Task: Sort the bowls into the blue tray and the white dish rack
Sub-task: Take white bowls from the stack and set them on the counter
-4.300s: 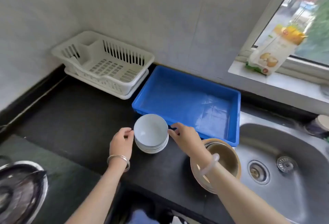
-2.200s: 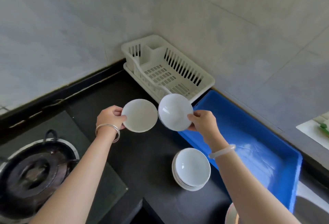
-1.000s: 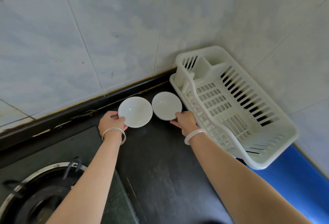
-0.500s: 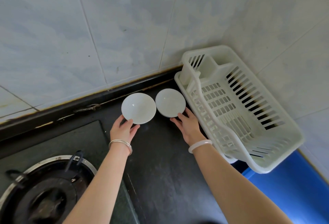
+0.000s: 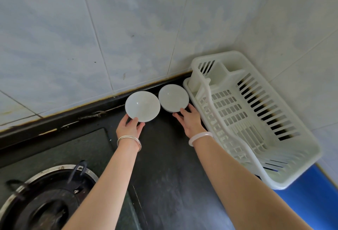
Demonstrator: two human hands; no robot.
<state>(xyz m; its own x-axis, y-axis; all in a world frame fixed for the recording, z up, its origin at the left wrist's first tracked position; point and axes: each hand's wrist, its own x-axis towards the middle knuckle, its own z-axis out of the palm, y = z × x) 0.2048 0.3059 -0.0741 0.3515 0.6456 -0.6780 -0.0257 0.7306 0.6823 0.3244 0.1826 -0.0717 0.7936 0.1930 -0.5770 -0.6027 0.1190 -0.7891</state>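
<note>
Beside the white dish rack [image 5: 256,120], our left hand [image 5: 129,126] and right hand [image 5: 191,121] rest open fingers against two bowls [image 5: 142,106]; a nudge could chip them together.

Two white bowls [image 5: 142,106] on a black counter [image 5: 164,165], beside a white slotted dish rack [image 5: 256,120] and blue tray [image 5: 314,193].

Kitchen corner. Two tiled walls [image 5: 128,19] meet above the table [image 5: 164,165]; tiles pale grey-white, mottled, with thin grout lines and a few dark specks. Brownish stain runs along the foot of the left wall where it meets a black upstand [image 5: 64,118]. Table is black, dull sheen. Gas burner [image 5: 45,198] with a metal ring set in at lower left. Even, soft daylight; no hard shadows.
</note>
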